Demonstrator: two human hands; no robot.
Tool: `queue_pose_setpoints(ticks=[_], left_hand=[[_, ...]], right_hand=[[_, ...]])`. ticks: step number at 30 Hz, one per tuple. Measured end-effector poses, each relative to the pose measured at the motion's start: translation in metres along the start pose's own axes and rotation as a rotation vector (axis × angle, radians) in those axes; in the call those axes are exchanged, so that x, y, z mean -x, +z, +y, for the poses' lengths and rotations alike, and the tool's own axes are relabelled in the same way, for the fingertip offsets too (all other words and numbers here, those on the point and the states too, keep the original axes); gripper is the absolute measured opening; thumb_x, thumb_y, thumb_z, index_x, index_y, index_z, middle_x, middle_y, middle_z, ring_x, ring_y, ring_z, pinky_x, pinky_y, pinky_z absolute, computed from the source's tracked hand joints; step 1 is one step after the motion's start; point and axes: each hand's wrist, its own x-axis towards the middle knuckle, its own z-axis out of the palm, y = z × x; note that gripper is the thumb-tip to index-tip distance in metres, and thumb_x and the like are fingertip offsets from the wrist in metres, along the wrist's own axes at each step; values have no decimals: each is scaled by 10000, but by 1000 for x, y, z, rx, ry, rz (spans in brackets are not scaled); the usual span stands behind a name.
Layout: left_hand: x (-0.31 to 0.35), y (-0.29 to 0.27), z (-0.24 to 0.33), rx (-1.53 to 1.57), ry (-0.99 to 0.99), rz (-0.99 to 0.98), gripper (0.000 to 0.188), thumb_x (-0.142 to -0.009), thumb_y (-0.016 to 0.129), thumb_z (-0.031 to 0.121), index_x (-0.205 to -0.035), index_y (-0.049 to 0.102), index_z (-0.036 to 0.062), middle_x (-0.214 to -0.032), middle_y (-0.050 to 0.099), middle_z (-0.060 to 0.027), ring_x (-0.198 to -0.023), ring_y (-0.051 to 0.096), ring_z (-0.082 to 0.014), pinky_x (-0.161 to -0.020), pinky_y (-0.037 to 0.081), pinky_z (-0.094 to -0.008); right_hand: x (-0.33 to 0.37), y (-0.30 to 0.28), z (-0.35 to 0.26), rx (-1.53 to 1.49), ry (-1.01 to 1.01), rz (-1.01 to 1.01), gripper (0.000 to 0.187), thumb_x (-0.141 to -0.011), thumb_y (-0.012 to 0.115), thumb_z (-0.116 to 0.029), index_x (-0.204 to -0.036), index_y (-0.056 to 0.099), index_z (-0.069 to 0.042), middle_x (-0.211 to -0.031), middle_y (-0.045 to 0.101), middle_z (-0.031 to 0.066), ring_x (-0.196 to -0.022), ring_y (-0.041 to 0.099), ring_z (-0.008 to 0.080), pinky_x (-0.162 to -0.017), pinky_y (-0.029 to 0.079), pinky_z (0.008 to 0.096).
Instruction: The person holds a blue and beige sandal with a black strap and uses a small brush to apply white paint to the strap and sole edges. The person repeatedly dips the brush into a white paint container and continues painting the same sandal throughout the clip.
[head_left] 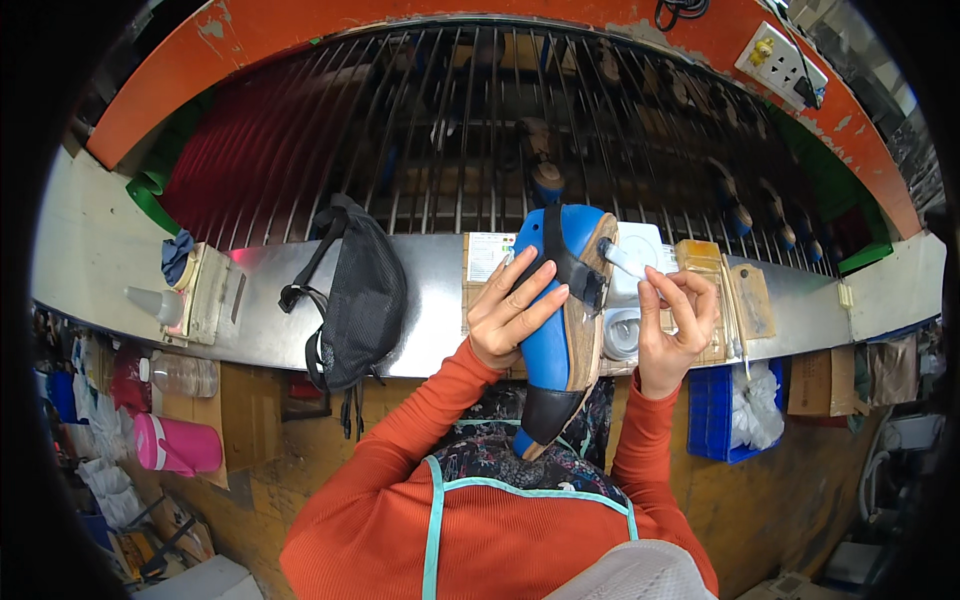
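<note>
grasps smooth blue shoe last (546,355), black-strapped, in left hand (512,315) over near edge of metal bench (432,320); pinches pale tool (630,264) in right hand (676,325) by grainy brown sole (582,345); leaves shiny gap toward mesh bag (362,290), before barred rack (437,150).

Black sandal (551,412) on blue last (546,362); brush (624,262)

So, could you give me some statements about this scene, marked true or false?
1. The left hand holds a blue-and-black shoe. True.
2. The right hand grips a red hammer. False: the right hand pinches a small, thin, pale tool.
3. A soft black mesh bag lies on the shiny metal counter. True.
4. A bright pink cylindrical container stands on the counter. False: the pink container is below the counter, at the left.
</note>
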Motion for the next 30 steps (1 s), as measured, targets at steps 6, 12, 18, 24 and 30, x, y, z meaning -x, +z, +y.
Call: queue_pose_setpoints(ticks=[6,12,18,24,30], left_hand=[[-5,-4,-1,-44,37,-35,343,-725,728,127,-1063,703,73,-1171,662,-179,-1134,608,-402,-937,518,-454],[-10,-8,-2,-66,57,-59,303,-736,709,107,-1037,714,78,-1154,670,-172,-1126,616,-390,-930,522,-448],[-11,-9,1,-24,18,-44,324,-750,709,118,-1074,716,127,-1180,670,-123,-1137,614,-361,-901,530,-439],[-12,-7,2,-10,15,-34,328,-754,714,121,-1081,718,146,-1181,674,-100,-1131,620,-350,-894,535,-429],[-14,-6,4,10,16,-39,330,-746,722,123,-1076,719,145,-1177,674,-109,-1129,621,-351,-898,535,-431]], right_hand=[[-2,-10,-6,48,-54,-79,199,-757,779,-121,-955,759,-128,-885,596,6,-773,530,131,-780,312,309],[-14,-24,-8,12,-16,-237,181,-766,769,-129,-947,758,-133,-864,600,0,-718,533,129,-738,296,301],[-14,-24,-3,-30,-65,-233,192,-756,773,-122,-948,757,-127,-855,609,5,-734,542,132,-740,297,304],[-10,-27,-1,15,-184,-171,219,-728,785,-114,-944,761,-138,-848,615,2,-760,544,132,-751,294,315],[-13,-31,2,29,-244,-170,257,-696,798,-109,-946,764,-161,-853,613,-3,-755,534,134,-754,289,319]])
